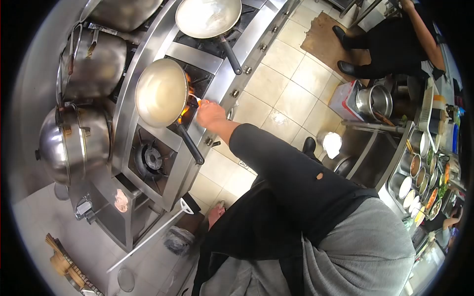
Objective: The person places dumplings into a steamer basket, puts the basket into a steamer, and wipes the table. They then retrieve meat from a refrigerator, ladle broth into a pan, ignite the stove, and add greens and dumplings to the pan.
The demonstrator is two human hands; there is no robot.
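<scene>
My right hand (211, 114), at the end of a black sleeve, is closed beside the stove flames (185, 111). A small pale thing sticks out from its fingers toward the fire; I cannot make out what it is. Just past the fingers, a light-coloured pan (162, 92) sits over the lit burner, its black handle (190, 144) angled toward the stove's front edge. My left hand (216, 215) shows only in part beside the black apron, low in the view, and its fingers are too unclear to read.
Another pan (208, 17) rests on the far burner; a bare burner (152, 157) is nearer. Large metal pots (95, 64) line the back. A co-worker in black (395, 47) stands at the upper right, near a counter of food containers (419, 180). A white-headed tool (185, 206) leans by the stove corner.
</scene>
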